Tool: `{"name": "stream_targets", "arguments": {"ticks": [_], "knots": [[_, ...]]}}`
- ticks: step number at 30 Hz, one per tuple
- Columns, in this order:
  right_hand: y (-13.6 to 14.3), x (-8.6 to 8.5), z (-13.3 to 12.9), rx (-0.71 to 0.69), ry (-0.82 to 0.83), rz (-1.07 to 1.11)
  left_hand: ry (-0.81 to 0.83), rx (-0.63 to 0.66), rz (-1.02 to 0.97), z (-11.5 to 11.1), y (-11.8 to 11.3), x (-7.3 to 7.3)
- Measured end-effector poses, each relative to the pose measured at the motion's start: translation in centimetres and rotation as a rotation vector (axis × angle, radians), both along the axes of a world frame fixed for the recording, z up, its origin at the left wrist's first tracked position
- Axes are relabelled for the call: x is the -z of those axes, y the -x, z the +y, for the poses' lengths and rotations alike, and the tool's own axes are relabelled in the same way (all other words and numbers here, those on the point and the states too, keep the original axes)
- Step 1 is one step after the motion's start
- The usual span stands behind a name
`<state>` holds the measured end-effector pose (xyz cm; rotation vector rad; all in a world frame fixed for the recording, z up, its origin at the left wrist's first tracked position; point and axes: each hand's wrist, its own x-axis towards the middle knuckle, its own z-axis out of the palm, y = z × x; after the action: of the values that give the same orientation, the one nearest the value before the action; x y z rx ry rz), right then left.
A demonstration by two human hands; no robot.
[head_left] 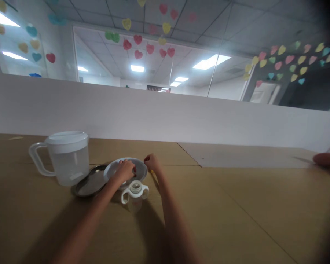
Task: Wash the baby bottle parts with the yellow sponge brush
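Note:
A white bowl (110, 171) stands on the table in front of me. My left hand (124, 169) reaches over its rim with fingers curled down inside; whatever they pinch is hidden. At the bowl's right edge my right hand (152, 162) is closed, thumb and fingertips at the rim. A small yellowish thing (151, 171) shows under that hand, too little of it to name. Nearer to me, between my forearms, is a clear baby bottle (135, 194) with two white handles and an uncovered neck. A round metal tray (92, 183) lies left of the bowl, partly behind my left forearm.
A clear plastic pitcher (71, 161) with a white lid stands behind the tray at the left. A low white partition (165, 117) with glass above closes off the table's back. A blurred reddish-brown object (326, 159) sits at the far right edge.

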<state>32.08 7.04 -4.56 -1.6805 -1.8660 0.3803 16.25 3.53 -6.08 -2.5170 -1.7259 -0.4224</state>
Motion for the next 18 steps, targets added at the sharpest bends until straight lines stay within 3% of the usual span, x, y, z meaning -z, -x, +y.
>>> {"name": "stream_targets", "arguments": {"ticks": [7, 18], "knots": [[1.9, -0.1, 0.3, -0.143, 0.040, 0.110, 0.054, 0.005, -0.003, 0.1, 0.3, -0.4], [0.8, -0.1, -0.3, 0.066, 0.039, -0.066, 0.159, 0.005, -0.133, 0.7, 3.1, -1.8]]}}
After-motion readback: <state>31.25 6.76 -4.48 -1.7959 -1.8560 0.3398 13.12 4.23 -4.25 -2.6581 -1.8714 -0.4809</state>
